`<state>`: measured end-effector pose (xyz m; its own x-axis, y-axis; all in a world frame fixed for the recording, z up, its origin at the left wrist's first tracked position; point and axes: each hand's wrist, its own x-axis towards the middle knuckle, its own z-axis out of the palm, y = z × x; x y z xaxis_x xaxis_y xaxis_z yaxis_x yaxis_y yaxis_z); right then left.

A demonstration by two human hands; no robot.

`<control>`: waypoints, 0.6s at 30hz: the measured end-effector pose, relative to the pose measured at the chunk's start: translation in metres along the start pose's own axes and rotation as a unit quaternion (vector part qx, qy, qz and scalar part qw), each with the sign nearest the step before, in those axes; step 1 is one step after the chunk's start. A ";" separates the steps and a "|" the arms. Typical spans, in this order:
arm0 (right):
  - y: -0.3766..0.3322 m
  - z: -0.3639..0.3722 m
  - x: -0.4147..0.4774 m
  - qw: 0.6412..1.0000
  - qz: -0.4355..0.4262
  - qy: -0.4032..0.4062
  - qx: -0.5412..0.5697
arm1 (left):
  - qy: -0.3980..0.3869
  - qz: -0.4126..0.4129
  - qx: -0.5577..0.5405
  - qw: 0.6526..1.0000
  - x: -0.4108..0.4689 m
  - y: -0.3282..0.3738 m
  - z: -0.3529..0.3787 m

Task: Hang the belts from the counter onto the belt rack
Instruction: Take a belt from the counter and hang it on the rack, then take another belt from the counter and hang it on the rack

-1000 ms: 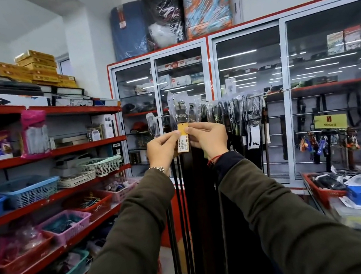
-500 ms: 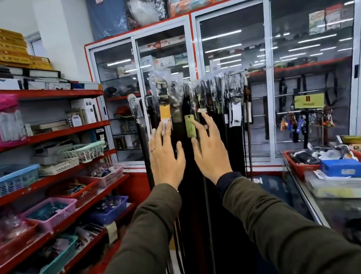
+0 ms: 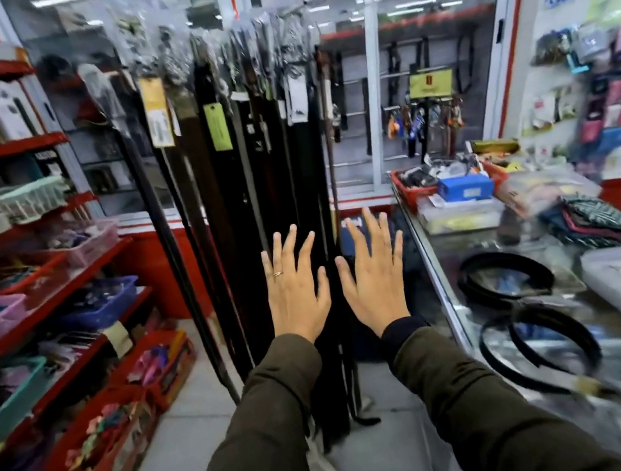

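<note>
Now left hand (image 3: 297, 291), right hand (image 3: 373, 274) spread flat before hanging belts (image 3: 251, 187).

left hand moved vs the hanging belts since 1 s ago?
Yes. The left hand has dropped: it was up at the yellow paper tag near the top of the dark hanging belts; now it is well below, open, fingers spread.

**Two flat hands before the hanging belts**

The left hand (image 3: 297, 291) and the right hand (image 3: 374, 275) are both spread flat with fingers apart, in front of the dark belts (image 3: 255, 211) hanging from the belt rack (image 3: 211, 46). Both hold nothing. On the glass worktop (image 3: 467, 250) at the right lie two coiled belts (image 3: 505, 280).
</note>
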<state>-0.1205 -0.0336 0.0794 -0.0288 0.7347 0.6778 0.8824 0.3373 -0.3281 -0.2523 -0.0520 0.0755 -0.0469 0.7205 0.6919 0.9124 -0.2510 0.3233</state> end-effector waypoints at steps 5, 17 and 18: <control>0.066 -0.011 -0.062 0.996 0.077 -0.021 -0.031 | -0.064 0.023 -0.021 0.997 -0.040 0.040 0.044; 0.187 -0.078 -0.162 0.888 0.456 -0.006 -0.052 | -0.315 0.190 -0.101 0.924 -0.093 0.167 0.129; 0.192 -0.084 -0.166 0.862 0.507 0.012 -0.009 | -0.347 0.210 -0.111 0.907 -0.095 0.178 0.135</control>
<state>0.0927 -0.1400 -0.0406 0.7707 0.6342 0.0622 0.4554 -0.4799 -0.7499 -0.0309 -0.0782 -0.0197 0.6239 0.7449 0.2364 0.6818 -0.6667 0.3011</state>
